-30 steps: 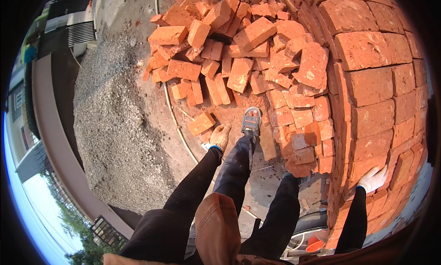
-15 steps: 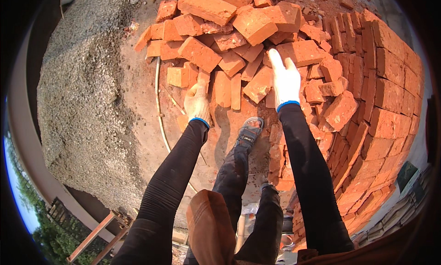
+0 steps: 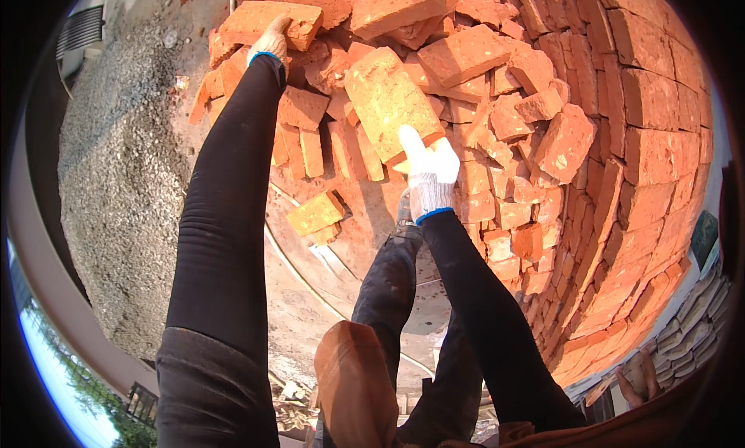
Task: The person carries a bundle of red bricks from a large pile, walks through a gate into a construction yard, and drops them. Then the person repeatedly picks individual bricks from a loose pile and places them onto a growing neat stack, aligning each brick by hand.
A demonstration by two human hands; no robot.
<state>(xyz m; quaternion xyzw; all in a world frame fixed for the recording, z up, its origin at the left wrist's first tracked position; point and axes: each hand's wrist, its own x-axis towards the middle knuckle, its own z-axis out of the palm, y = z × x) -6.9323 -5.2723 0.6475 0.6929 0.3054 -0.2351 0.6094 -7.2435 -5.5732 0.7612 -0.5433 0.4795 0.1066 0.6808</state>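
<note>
My left hand (image 3: 270,43), in a white knit glove with a blue cuff, reaches to the far left of a heap of loose orange bricks. Its fingers close on the near edge of a brick (image 3: 252,22) lying on top of the heap. My right hand (image 3: 429,167), gloved alike, grips the lower end of another brick (image 3: 388,98). That brick is tilted, its broad face toward me, in front of the heap's middle; the fingers beneath it are hidden. Broken bricks (image 3: 508,118) lie close to the right of it.
Neatly stacked bricks (image 3: 652,153) form a wall on the right. Grey gravel (image 3: 132,207) is piled on the left. A thin pale hose (image 3: 299,276) runs over the ground, near a loose brick piece (image 3: 317,213). My legs (image 3: 392,285) stand before the heap.
My left hand has moved forward and left onto a brick on top of the heap. My right hand has taken hold of a brick and come back toward me. The view has shifted.
</note>
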